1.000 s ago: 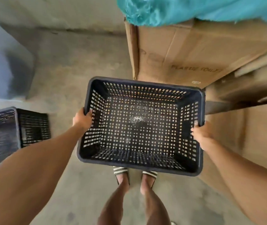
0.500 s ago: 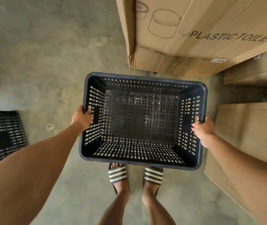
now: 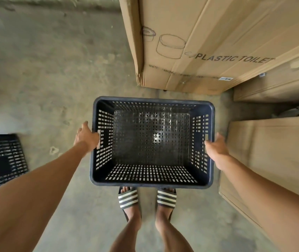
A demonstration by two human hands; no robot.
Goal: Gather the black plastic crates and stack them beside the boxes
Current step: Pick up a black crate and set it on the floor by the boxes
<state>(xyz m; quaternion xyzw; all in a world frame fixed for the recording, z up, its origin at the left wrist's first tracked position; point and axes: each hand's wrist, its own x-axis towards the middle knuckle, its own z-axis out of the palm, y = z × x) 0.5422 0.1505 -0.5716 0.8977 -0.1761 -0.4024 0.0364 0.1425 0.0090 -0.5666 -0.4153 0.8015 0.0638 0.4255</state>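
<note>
While both hands grip its short sides, the crate [image 3: 152, 142] sits upright and empty over the concrete floor [image 3: 54, 70], just ahead of two striped sandals [image 3: 128, 198]. Left hand [image 3: 87, 136] clamps the left rim, right hand [image 3: 216, 146] the right rim. Boxes [image 3: 208, 42] stand close beyond and to the right. Another crate [image 3: 1, 160] lies at the far left.

Open concrete floor [image 3: 50, 73] is left to the left of the crate [image 3: 152, 180]. Passage ahead of the crate is blocked by the printed carton [image 3: 208, 42]; its right side is hemmed by a second carton [image 3: 272, 151].
</note>
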